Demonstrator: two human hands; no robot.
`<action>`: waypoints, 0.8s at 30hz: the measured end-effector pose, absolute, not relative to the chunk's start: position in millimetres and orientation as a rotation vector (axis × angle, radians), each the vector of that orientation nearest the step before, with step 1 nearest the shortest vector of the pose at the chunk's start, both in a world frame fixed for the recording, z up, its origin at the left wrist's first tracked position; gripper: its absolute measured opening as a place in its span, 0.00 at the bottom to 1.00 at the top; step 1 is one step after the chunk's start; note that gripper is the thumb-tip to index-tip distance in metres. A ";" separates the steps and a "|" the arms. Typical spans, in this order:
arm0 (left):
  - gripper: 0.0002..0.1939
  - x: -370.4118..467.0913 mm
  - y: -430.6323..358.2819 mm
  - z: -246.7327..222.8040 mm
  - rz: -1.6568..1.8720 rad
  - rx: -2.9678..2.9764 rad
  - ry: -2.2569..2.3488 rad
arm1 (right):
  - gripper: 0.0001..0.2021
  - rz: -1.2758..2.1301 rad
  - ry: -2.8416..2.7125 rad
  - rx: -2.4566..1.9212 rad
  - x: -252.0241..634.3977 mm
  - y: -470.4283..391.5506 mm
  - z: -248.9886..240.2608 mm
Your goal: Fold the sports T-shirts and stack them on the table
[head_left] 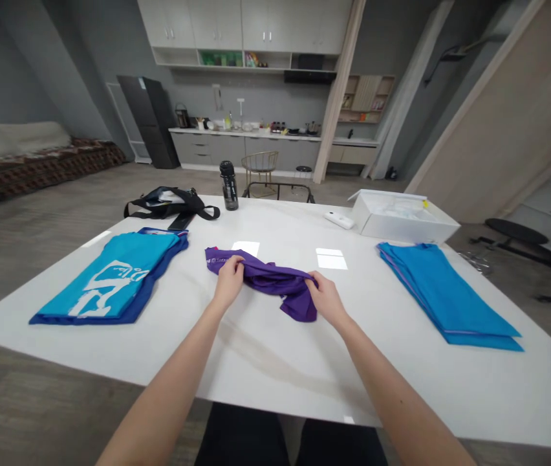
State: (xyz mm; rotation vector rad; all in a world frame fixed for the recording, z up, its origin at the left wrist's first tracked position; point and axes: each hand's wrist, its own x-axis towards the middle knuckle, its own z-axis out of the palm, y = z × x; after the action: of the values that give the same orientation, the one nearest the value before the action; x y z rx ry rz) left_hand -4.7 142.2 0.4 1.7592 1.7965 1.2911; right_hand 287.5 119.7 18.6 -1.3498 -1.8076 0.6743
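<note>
Currently, in the head view, I have both hands on a bunched purple garment [268,275] over the middle of the white table [266,356]. My left hand [230,283] pinches its upper edge, thumb and fingers closed on the fabric near the end with pale lettering. My right hand [326,299] nips the other end between thumb and fingers, just beside a drooping flap. To my left, a light blue shirt [132,255] with white print lies folded over dark blue cloth [132,315]; to my right lies a folded blue garment [445,291], with a white box [401,228] beyond it.
</note>
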 end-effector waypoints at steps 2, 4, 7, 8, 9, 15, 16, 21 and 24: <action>0.13 13.9 151.5 1.7 1.293 1.736 1.733 | 0.11 0.644 -1.781 -1.379 309.5 132.3 14.0; 0.12 24.9 155.8 4.2 1.316 1.751 1.745 | 0.11 0.633 -1.740 -1.421 326.7 142.5 8.9; 0.13 30.7 152.2 7.9 1.305 1.770 1.828 | 0.12 0.685 -1.674 -1.450 341.7 147.9 -0.8; 0.14 31.4 149.0 8.4 1.284 1.761 1.836 | 0.12 0.707 -1.664 -1.444 344.2 147.3 -4.2; 0.14 32.1 145.4 8.2 1.266 1.738 1.824 | 0.12 0.725 -1.660 -1.437 345.7 146.0 -7.2; 0.14 40.4 129.3 2.0 1.332 1.421 1.571 | 0.10 0.786 -1.656 -1.415 352.1 134.3 -10.1; 0.13 42.3 127.6 2.1 1.356 1.438 1.562 | 0.10 0.777 -1.654 -1.427 354.3 132.4 -8.4; 0.10 57.8 116.9 7.6 1.352 1.652 1.487 | 0.06 0.554 -1.734 -1.465 363.2 123.9 3.8; 0.09 74.3 108.5 7.4 1.317 1.681 1.286 | 0.16 0.543 -1.903 -1.266 354.3 116.1 10.3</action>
State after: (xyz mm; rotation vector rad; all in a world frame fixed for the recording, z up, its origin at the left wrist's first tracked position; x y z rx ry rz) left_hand 74.3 108.5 7.4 1.6810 1.2861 1.3166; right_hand 354.3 116.1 10.3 -1.2660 -1.9029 0.5431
